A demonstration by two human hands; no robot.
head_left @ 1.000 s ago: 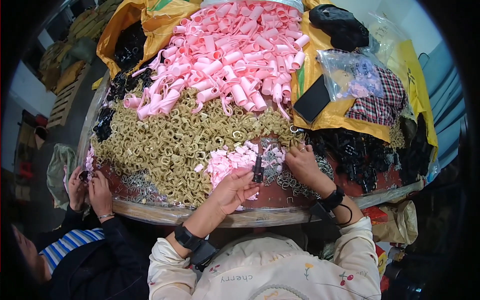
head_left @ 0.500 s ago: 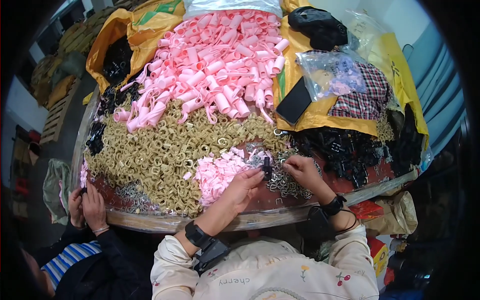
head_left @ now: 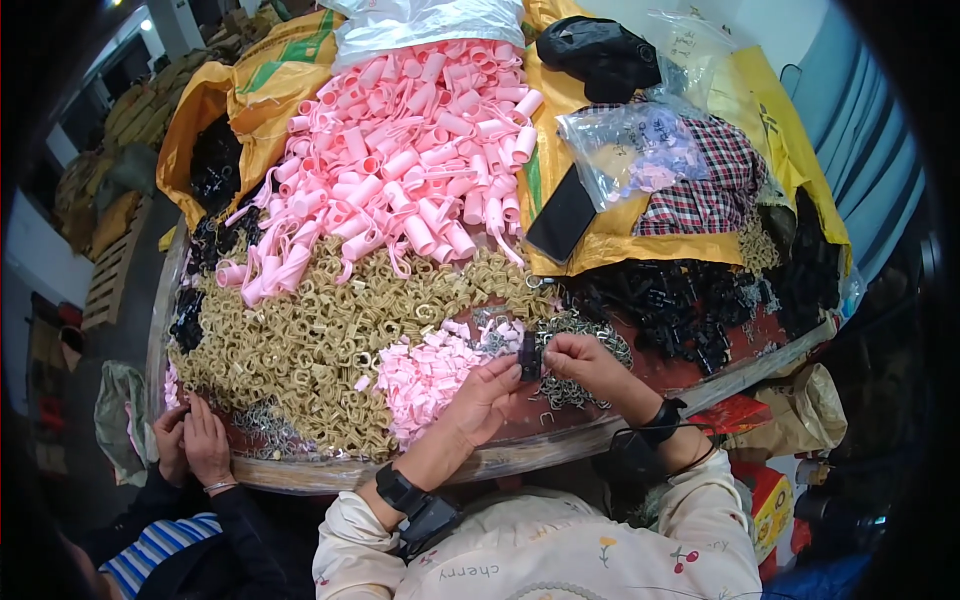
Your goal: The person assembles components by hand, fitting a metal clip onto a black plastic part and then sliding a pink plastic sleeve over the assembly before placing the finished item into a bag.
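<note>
My left hand (head_left: 482, 400) pinches a small black plastic part (head_left: 529, 356) upright between thumb and fingertips. Against the part's right side, the fingertips of my right hand (head_left: 590, 366) are pressed together; whatever they hold is too small to make out. Just left of the part lies a heap of small pink pieces (head_left: 428, 378). Bent silvery metal hooks (head_left: 570, 392) are piled behind and below my right hand. A broad heap of tan ring-shaped pieces (head_left: 290, 345) spreads to the left.
Pink plastic tubes (head_left: 400, 170) are heaped at the back. On a yellow sack at right lie a phone (head_left: 560, 218), a clear bag (head_left: 630, 150) and checked cloth (head_left: 700, 200). Black parts (head_left: 670, 310) fill the right side. A co-worker's hands (head_left: 195, 440) are at the left edge.
My right hand has moved left and down, bringing its fingertips to the black part in my left hand. The whole view has shifted slightly.
</note>
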